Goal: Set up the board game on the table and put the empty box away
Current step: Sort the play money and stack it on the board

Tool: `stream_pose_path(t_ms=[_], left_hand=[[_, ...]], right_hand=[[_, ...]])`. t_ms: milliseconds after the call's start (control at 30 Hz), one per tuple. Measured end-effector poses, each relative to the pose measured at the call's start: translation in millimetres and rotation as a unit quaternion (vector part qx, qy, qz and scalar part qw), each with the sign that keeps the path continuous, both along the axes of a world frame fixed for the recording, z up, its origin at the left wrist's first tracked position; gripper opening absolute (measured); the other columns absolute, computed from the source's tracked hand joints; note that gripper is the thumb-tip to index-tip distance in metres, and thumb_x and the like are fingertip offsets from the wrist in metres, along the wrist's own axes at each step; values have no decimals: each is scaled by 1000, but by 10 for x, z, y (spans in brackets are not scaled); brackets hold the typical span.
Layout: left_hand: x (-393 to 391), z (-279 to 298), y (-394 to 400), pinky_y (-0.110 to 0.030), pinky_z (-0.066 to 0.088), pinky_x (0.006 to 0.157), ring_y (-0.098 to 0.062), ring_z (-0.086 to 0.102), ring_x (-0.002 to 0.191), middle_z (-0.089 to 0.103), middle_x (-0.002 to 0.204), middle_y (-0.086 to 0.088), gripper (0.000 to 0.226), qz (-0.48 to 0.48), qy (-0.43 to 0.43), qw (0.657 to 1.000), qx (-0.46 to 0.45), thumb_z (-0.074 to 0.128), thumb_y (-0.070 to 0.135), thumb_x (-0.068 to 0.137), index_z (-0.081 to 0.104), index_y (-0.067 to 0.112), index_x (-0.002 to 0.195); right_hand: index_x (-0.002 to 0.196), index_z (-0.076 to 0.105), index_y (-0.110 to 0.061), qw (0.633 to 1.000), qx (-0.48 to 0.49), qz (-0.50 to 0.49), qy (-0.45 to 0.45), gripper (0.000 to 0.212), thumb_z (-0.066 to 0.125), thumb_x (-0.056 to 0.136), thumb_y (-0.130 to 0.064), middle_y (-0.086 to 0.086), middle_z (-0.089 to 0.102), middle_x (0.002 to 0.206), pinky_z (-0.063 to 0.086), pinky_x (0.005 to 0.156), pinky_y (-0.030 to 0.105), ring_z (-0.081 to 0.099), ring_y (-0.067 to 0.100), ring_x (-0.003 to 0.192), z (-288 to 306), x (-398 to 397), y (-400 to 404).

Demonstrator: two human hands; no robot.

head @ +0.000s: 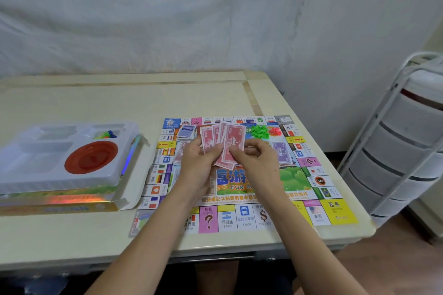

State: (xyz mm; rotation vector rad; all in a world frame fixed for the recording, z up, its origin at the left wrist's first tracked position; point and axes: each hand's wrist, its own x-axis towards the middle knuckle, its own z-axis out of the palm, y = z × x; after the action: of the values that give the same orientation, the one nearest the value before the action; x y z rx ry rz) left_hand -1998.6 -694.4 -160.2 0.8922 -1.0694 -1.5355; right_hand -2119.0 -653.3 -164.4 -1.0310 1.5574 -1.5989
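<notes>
Two bare forearms reach in from the near edge. Left hand (200, 158): fingers curled under a fan of red play-money notes (224, 143), at least four visible. Right hand (251, 154): thumb and fingers pinching the front note. One game board (244, 217) lies flat on the table (96, 108). One box (72, 201), left of the board, carries one white plastic tray (36, 158) holding one red dish (91, 157).

The colourful game board (249, 218) lies flat and unfolded on the table's right half, bearing green houses (259, 131), red houses (274, 130) and a purple banknote (282, 152). A fan of red banknotes (227, 143) is upright above its middle. The open box (72, 201) lies left, carrying a white plastic tray (48, 170) with a red dish (91, 157)
</notes>
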Motion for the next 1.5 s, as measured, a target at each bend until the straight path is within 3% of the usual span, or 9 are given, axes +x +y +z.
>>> stream_pose_path(t_ms=[400,733,833,967,1033,1133,1233,1333,1500], left_hand=[[85,-30,-53,-31,59,64,-28,74,88,75,102,-12,28,5,2,1000,15,66,-4,87,65,7,113],[-367,0,151,-34,58,82,-24,71,99,74,107,-12,36,-129,27,991,17,35,28,107,67,11,114],[-445,-50,225,-33,52,95,-21,67,111,71,116,-8,39,-152,-21,987,-39,33,32,106,67,16,116],[-463,-99,254,-16,47,84,7,63,99,68,111,12,27,-58,-168,972,-152,38,45,102,63,36,109],[-447,-165,205,-25,50,83,-5,65,95,67,109,9,30,17,-212,955,-205,39,52,100,62,38,112],[-459,-228,182,-37,51,62,-29,64,65,67,79,-13,39,35,-232,948,-216,33,51,102,67,33,105],[-490,-253,208,-29,47,61,-22,64,63,64,64,-13,49,29,-274,936,-220,31,52,101,70,22,106],[-527,-260,219,-19,43,60,-10,62,67,63,68,9,44,43,-286,930,-227,36,47,102,70,20,106],[-535,-233,241,-17,49,68,3,63,80,69,84,18,27,51,-299,915,-265,49,38,101,72,25,103]], right_hand=[[94,72,-15,999,-11,23,-47,9,63,94,-13,5,77,88,59,81,52,74,27,82,12,-6,-19],[97,76,-22,995,9,-5,100,12,66,90,-22,-7,76,84,57,84,44,71,10,81,-12,-197,200],[96,75,-21,992,11,-6,126,11,66,90,-23,-7,75,85,57,83,45,71,13,83,-23,-316,288],[88,74,-20,984,28,-35,171,8,68,90,-24,-5,74,79,58,77,46,70,17,78,-97,-465,389],[89,74,-20,977,39,-46,204,7,68,90,-23,-5,73,79,57,76,43,69,17,78,-136,-491,409],[92,74,-21,970,44,-45,233,6,68,89,-21,-9,72,79,55,69,29,67,9,75,-212,-498,419],[101,73,-20,966,35,-39,254,14,67,89,-17,-17,68,80,41,60,3,60,-8,70,-269,-484,445],[106,72,-18,964,33,-44,261,16,65,91,-16,-15,68,83,41,60,1,60,-8,72,-274,-476,441],[99,74,-19,959,20,-48,277,13,62,94,-16,-13,68,78,42,61,4,61,-5,70,-265,-459,420]])
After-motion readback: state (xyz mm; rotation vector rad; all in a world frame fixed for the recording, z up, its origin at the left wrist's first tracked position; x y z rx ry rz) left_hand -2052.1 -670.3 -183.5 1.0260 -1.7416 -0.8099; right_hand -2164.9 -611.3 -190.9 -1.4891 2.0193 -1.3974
